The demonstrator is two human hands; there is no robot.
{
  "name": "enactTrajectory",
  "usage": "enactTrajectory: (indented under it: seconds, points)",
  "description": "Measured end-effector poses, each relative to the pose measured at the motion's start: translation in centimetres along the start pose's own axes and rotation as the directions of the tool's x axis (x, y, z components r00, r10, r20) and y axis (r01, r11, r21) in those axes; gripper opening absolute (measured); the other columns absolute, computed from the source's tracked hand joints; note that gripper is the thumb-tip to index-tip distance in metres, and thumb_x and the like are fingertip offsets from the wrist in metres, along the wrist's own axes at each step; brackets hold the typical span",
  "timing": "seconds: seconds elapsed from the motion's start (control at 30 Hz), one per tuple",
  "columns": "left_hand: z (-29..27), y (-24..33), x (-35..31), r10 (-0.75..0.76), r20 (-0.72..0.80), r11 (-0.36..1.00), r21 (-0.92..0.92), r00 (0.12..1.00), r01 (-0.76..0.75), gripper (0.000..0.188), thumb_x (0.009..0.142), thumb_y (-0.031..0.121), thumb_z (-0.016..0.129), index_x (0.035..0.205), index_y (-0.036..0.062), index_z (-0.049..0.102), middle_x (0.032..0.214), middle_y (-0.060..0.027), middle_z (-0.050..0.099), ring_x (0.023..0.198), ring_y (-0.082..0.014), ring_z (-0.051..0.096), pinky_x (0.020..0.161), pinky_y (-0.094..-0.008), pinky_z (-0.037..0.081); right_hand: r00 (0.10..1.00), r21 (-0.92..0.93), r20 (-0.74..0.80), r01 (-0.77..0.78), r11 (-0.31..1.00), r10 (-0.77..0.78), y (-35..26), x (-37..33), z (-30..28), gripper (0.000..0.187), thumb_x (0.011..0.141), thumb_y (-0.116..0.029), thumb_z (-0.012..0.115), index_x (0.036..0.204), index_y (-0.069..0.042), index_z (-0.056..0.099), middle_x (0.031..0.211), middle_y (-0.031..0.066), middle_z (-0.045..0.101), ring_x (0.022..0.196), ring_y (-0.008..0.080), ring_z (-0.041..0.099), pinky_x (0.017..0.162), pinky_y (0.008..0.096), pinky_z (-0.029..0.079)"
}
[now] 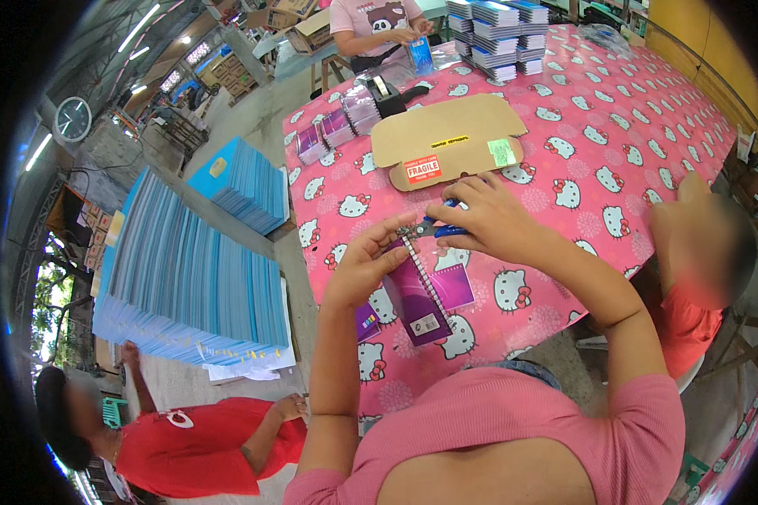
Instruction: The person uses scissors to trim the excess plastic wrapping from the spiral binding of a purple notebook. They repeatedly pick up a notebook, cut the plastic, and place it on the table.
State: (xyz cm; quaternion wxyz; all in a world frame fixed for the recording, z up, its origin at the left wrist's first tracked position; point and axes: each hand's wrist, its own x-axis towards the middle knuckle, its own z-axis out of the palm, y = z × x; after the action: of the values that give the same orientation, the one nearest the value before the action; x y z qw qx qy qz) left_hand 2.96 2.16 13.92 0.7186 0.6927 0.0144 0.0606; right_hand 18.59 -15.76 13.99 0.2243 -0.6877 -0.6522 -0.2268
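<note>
while the purple notebook (413, 305) is held over the table (564, 269) by the left fingers (383, 234) and the blue-handled pliers (450, 230) are gripped by the right fingers (463, 192), the coil (426, 281) may be bent by a slip.

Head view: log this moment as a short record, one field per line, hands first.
Left hand: holds a purple spiral notebook near the upper end of its white coil
Right hand: grips blue-handled pliers, their tip by that same end
Tablecloth: pink, patterned
Beyond the hands: brown cardboard piece, lying flat; behind it to the left, purple bundles and a black tape dispenser
Far side: co-worker with a blue booklet, near booklet stacks
Floor, left: long rows of blue sheets
</note>
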Motion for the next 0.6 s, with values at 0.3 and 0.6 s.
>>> enactTrajectory:
  seconds: [0.3,0.6]
  points:
    - [0.4,-0.3,-0.1,-0.077,-0.008,0.997,-0.008,0.997,0.077,0.043,0.085,0.001,0.059,0.127,0.0022,0.047,0.113,-0.0034,0.056,0.097,-0.0096,0.054,0.085,-0.0242,0.045,1.000,0.034,0.027,-0.003,0.999,0.002,0.5,-0.4,-0.1,0.040,0.072,-0.043,0.068,0.086,-0.007,0.056,0.080,0.0081,0.057,0.078,0.0247,0.059,0.067,0.0352,0.047]
    - [0.0,-0.3,0.2,-0.089,-0.060,0.996,-0.030,0.994,0.088,0.046,0.080,0.003,0.064,0.123,0.0005,0.049,0.104,-0.0045,0.059,0.093,-0.0110,0.058,0.083,-0.0246,0.045,1.000,0.000,-0.005,0.014,1.000,-0.014,0.9,-0.5,-0.8,0.043,0.070,-0.043,0.070,0.086,-0.006,0.055,0.084,0.0100,0.056,0.082,0.0262,0.057,0.075,0.0374,0.044]
